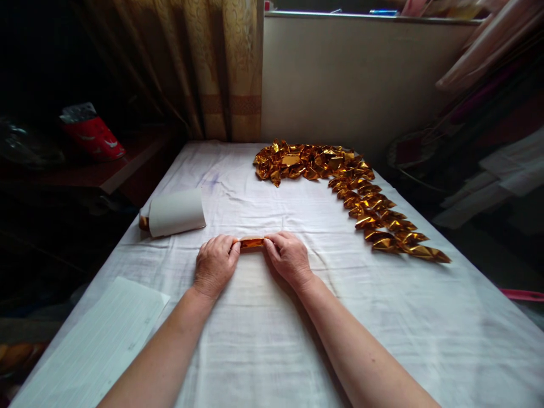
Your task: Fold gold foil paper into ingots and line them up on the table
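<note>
Two-handed: pinching a folded gold foil strip (252,243) at both ends, using left hand (216,262) and right hand (290,255), each nearly closed, thumb against curled fingers. Holding it midway between left and right edges of cloth-covered table (263,340); not resolving whether touching the cloth. Noting foil chain (385,243) near far and right edges, white curled sheet (177,212) near left edge. Judging strip as very light, thin, slick, springy along folds, easily creasing; favouring light pinching at the ends, avoiding squeezing mid-span.

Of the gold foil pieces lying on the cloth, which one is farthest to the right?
The pointed piece at the near end of the trailing rows; its tip reaches past all the others.
</note>
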`<state>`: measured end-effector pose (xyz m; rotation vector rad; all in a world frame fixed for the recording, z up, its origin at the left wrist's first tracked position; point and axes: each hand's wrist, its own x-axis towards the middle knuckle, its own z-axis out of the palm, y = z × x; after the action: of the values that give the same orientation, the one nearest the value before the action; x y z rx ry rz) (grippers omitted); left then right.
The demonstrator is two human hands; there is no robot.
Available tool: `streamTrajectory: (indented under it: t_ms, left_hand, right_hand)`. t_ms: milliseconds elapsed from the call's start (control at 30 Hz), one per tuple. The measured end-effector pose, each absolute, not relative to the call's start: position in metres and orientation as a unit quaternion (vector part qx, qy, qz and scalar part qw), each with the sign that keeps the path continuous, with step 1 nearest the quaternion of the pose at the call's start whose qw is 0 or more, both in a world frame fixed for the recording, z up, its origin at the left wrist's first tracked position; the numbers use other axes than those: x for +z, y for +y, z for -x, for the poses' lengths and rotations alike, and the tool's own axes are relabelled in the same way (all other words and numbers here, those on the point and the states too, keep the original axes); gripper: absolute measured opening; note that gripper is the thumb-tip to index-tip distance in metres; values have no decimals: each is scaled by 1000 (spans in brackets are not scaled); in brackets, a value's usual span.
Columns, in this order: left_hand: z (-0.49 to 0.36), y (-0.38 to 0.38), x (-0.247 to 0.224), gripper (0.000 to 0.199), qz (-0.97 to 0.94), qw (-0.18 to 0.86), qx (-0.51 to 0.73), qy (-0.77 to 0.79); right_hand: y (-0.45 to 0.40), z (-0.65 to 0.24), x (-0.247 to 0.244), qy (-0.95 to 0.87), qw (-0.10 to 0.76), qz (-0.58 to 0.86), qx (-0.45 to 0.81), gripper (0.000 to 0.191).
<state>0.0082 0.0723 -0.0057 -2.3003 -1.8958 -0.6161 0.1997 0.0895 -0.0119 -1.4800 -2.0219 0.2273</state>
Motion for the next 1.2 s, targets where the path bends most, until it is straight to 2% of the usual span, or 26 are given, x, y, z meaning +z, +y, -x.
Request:
streamTrajectory:
  t_ms: [1200]
  left_hand:
    - [-8,73,-7,24,742,61,-176,-644]
  right_hand:
    - [85,-194,-14,-779,334,521,98,24]
